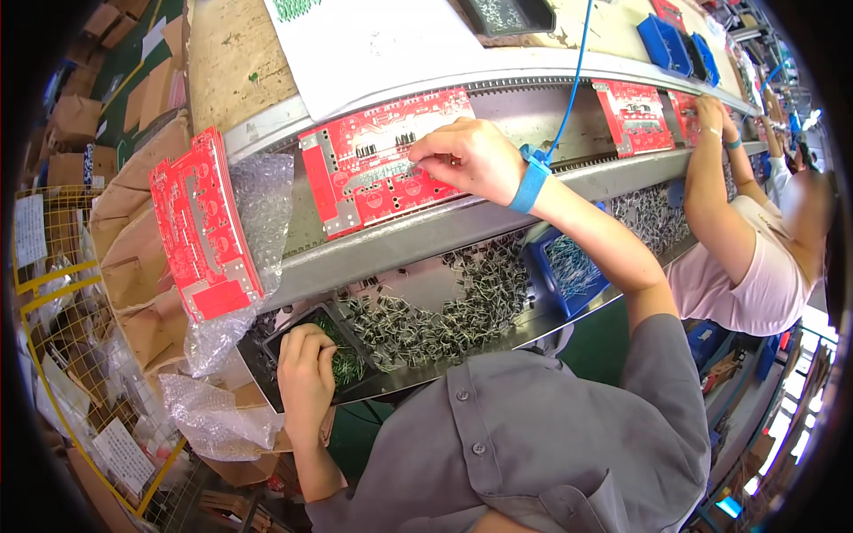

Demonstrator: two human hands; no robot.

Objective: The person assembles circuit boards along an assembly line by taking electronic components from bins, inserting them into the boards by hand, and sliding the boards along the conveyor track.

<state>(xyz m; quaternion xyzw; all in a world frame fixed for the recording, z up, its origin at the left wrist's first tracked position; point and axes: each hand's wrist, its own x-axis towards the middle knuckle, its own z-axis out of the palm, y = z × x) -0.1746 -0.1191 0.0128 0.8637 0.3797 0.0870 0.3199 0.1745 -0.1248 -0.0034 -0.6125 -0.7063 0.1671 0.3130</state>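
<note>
My right hand [471,160], with a blue wrist strap [531,184] and cord, is over the right part of a red circuit board [378,202] on the rail. Its fingertips are pinched together close to the board; whatever they hold is too small to make out. Black parts stand in a row on that board. At the lower left, my left hand [305,369] rests with curled fingers at a small black tray [362,388] of green leaded components [348,357]. Its fingertips are partly hidden, so what they grip cannot be seen.
Loose black leaded components [435,311] lie heaped beside a blue bin [544,271] of light-blue parts. Stacked red boards [206,226] lean at the left near bubble wrap [264,213]. Further right, another person [742,240] works at more boards [633,118]. A white sheet [364,53] covers the far bench.
</note>
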